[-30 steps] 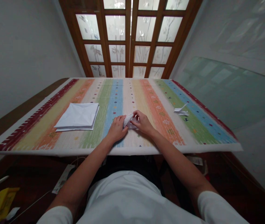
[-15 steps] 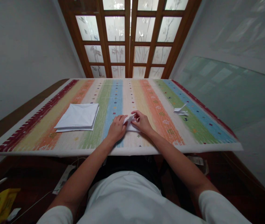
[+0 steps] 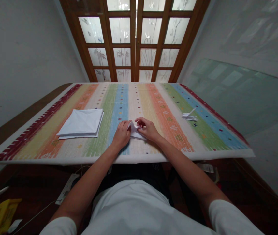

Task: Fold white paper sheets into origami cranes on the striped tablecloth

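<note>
Between the left hand [image 3: 121, 135] and right hand [image 3: 148, 129], head view: small folded white paper [image 3: 135, 132] lies on the striped woven cloth [image 3: 168, 130] covering the desk [image 3: 19, 114], with one corner tipped up. Left fingers [image 3: 126, 124] are closed narrow, down over the paper's left side, pinning it. Right fingers [image 3: 140, 121] are also narrow, curled onto its upper edge. Contact under the fingertips is hidden; can't tell if either thumb is beneath the paper.

Left of the fingers, well apart: stack of folded white sheets [image 3: 80, 122], square, edges roughly aligned. Right of the fingers, well apart: small creased paper piece [image 3: 189, 115] with a pointed flap standing up. Beyond the fingers: wooden door [image 3: 134, 49] with frosted glass panes.

Handling call: cloth underneath is soft, so a sharp crease needs one hand pinning the layers while the other presses along the fold with fingertips. Align edges first; paper this small shifts easily, and any skew gets locked in.
</note>
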The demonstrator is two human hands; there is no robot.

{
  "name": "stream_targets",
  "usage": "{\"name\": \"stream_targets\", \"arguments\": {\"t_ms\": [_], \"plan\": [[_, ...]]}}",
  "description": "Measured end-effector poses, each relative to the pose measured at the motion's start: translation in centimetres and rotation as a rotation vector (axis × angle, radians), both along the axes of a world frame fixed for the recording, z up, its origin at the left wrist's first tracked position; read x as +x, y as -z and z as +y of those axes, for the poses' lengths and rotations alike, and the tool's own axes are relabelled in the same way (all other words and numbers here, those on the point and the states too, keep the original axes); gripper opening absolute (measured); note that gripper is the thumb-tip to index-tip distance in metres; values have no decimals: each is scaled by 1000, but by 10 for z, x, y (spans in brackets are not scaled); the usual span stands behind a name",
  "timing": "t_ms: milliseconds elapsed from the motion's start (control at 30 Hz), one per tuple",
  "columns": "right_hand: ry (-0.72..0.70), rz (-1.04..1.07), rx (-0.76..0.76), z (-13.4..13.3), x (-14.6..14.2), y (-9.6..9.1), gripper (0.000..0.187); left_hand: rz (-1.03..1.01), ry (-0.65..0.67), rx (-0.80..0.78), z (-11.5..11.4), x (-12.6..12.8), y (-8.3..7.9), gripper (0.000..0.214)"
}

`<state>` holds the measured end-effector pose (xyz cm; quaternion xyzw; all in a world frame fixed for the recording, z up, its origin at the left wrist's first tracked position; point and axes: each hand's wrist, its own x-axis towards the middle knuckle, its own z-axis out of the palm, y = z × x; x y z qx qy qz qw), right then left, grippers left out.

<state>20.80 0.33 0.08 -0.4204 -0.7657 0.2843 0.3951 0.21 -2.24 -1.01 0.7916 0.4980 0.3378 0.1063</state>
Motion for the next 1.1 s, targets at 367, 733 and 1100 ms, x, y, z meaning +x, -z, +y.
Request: {"name": "stream_targets", "arguments": {"t_ms": [367,733,1100], "plan": [[-101,-3,62,3,8,7,22,-18,57,23,0,0,5,43],[-60,-142,-9,13,23,8,31,74,108,-118,-10,0,-7,23],[-143,-232,56,13,26,14,19,58,23,-66,-2,-3,3,20]]}}
